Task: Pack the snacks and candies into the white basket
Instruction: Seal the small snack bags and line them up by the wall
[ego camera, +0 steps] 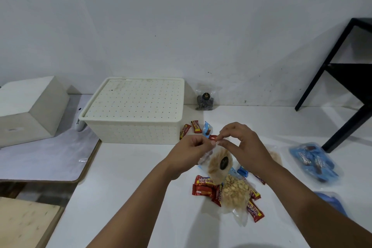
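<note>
- The left hand point(192, 147) and the right hand point(240, 143) meet above the worktop point(130, 197), each pinching the top edge of a clear bag of pale biscuits point(218, 164) between thumb and fingers; the bag hangs below them, a dark round label on its front.
- Directly under the hanging bag lies a second clear bag of small round crackers point(236, 192), flat on the worktop.
- Around and partly under that bag are red beng-beng bars point(204, 181), some touching it, one point(255, 211) lying at its near right edge.
- Small blue wrapped candies point(242, 171) lie just below the right wrist.
- Just beyond the hands, two more red bars point(196, 126) and a blue packet point(207, 128) lie beside the basket's right wall.
- Beyond and left of the left hand stands the white basket point(136, 133), its perforated lid point(136, 99) on.
- Far beyond the right hand, a clear bag of dark biscuits point(205, 98) leans against the wall.
- Well to the right of the right hand lies a clear bag of blue-wrapped snacks point(313, 161); another blue packet point(332, 201) lies nearer the right forearm.
- A black frame point(330, 78) stands at the far right.
- A pale box point(30, 110) sits far left of the left hand.
</note>
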